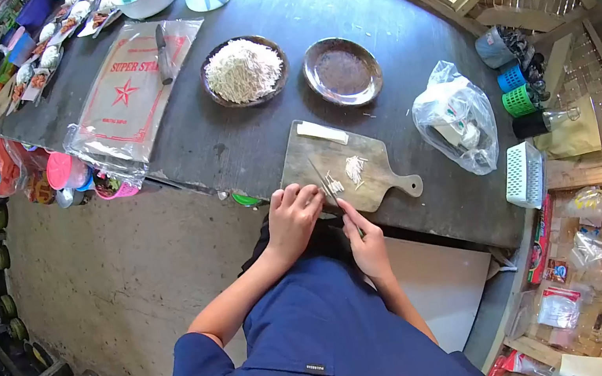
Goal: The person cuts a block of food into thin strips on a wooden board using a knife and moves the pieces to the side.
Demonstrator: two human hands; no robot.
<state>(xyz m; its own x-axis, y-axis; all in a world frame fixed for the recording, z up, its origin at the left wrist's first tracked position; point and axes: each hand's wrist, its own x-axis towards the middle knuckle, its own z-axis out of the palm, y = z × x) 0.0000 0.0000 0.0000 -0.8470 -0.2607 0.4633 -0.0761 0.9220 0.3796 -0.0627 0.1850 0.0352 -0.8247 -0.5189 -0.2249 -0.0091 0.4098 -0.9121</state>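
On my left, a printed plastic sack (117, 99) lies flat on the surface (212, 159), a dark knife (164, 58) on it. Next I see a bowl (247, 104) heaped with white shreds (244, 70). The left hand (292, 220) has its fingers curled at the cutting board (302, 160); I can't tell what they hold. Just beside them, over the board, is the thin knife (322, 178), with a white strip (322, 133) farther off and white sticks (355, 169) near the blade. The right hand (365, 241) has its fingers wrapped around the handle. Beyond sits a dark plate (342, 72); rightmost, a clear bag (455, 118).
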